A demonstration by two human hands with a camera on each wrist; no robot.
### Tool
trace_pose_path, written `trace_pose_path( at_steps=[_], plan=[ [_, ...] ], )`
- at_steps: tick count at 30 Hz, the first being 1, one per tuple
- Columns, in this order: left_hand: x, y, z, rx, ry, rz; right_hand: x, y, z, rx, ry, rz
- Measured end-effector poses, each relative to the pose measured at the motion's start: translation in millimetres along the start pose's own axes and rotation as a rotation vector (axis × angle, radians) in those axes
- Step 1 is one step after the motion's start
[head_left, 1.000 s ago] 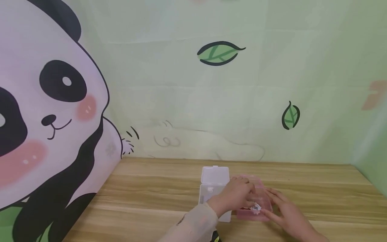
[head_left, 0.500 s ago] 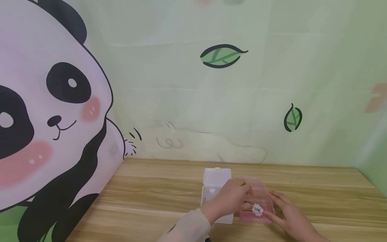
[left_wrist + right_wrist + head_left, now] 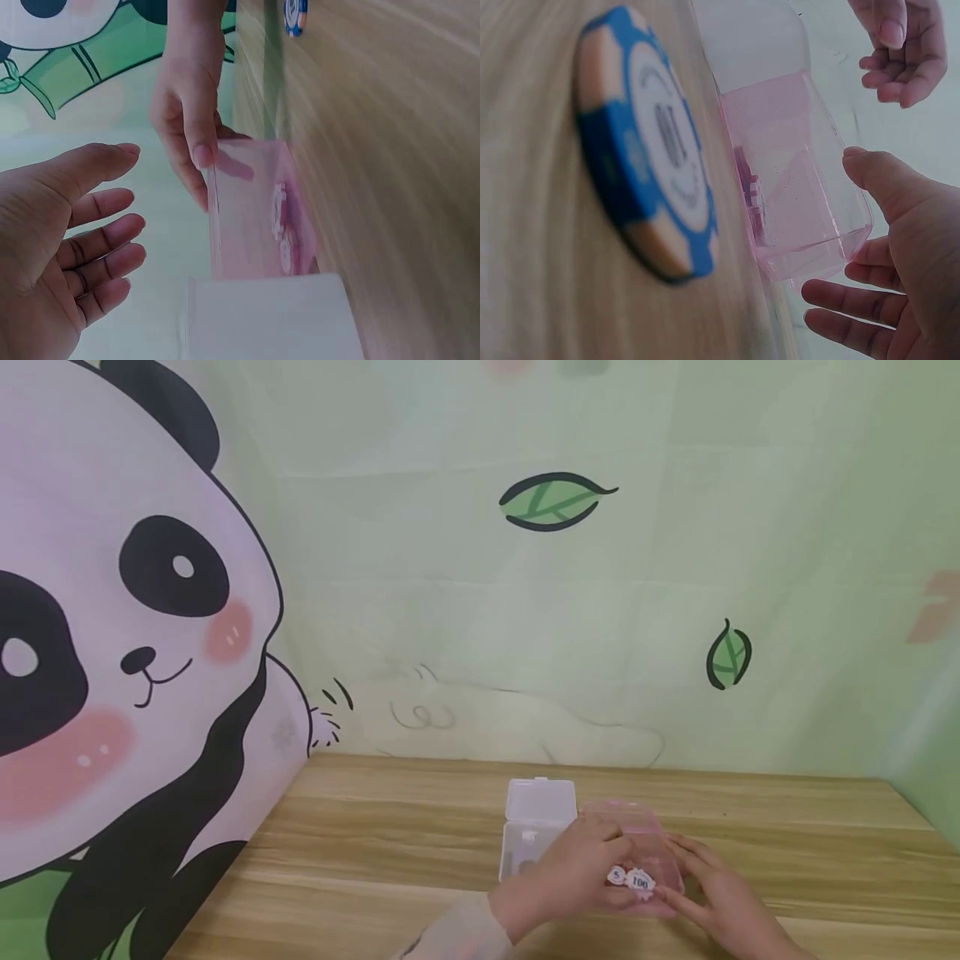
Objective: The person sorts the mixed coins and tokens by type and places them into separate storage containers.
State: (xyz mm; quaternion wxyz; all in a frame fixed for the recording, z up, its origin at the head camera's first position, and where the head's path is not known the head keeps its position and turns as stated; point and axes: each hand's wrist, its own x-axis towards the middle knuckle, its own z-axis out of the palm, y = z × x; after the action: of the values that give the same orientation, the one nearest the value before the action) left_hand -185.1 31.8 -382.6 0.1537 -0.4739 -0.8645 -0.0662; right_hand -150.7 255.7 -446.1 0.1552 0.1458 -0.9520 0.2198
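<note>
My left hand hovers over a see-through pink box, fingers loosely bent. In the left wrist view that same hand holds nothing. Thumb at the rim and fingers round the end wall, my right hand grips the box, as the right wrist view also shows with the hand. On the box floor lie two poker chips side by side, one chip marked 5 and another chip marked 100. A blue and peach poker chip rests on the table in front of the box.
Left of the pink box stands a white box with its lid swung back, partly hidden by my left hand. The wooden table meets a green backdrop printed with a panda and leaves.
The chip marked 5 has come into sight beside the 100 chip. My left hand has shifted slightly and its forearm has dropped lower; the right hand stays on the box.
</note>
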Motion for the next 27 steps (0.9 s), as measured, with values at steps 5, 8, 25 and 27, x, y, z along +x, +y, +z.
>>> trace_pose_path(
  at_steps=[5,8,25,27],
  plan=[
    [-4.7,4.5,3.3,0.038,0.148,0.102,0,0,0,0.004,0.004,-0.005],
    [-8.6,5.5,5.7,0.053,0.204,0.149,0,-1,-1,0.004,0.013,-0.014],
    [-33.0,16.1,15.1,-0.095,-0.07,0.21,-1,3,0,0.013,0.001,-0.001],
    [-36.4,16.4,20.2,-0.148,-0.035,0.233,-1,3,0,0.014,-0.004,0.008]
  ],
)
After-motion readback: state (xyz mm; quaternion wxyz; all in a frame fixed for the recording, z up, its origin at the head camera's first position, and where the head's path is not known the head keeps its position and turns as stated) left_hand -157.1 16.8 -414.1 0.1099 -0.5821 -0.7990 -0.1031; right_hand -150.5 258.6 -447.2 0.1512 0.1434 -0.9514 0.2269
